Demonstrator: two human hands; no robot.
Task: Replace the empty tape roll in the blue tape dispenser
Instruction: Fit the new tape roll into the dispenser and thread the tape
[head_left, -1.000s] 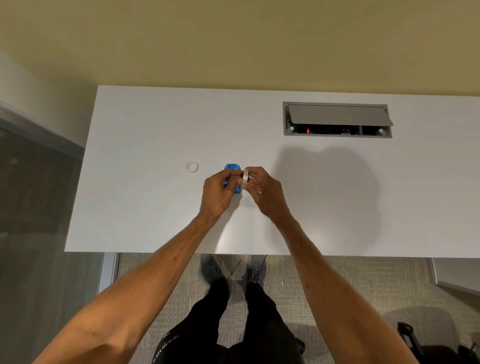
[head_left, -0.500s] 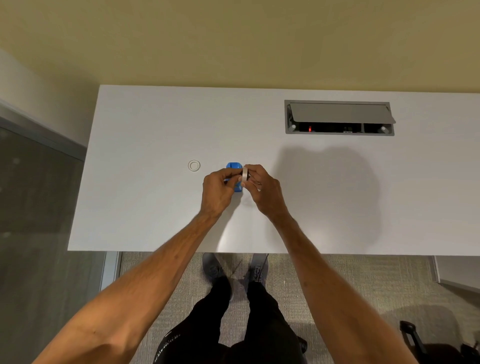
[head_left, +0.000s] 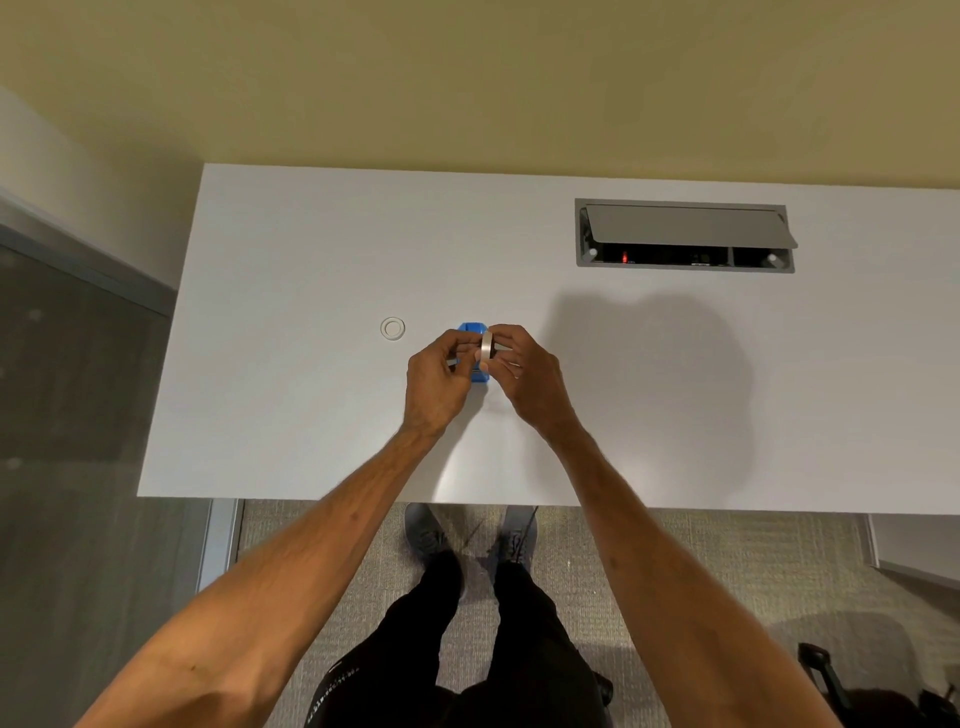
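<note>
both hands meet over the blue dispenser (head_left: 474, 332) on the desk (head_left: 311, 260); right hand (head_left: 524, 371) fingers pinch the tape roll (head_left: 486, 346) on edge, at the dispenser's three o'clock; left hand (head_left: 436, 382) fingers grip the dispenser.

Ring (head_left: 392, 328) left of dispenser (head_left: 471, 329)
</note>
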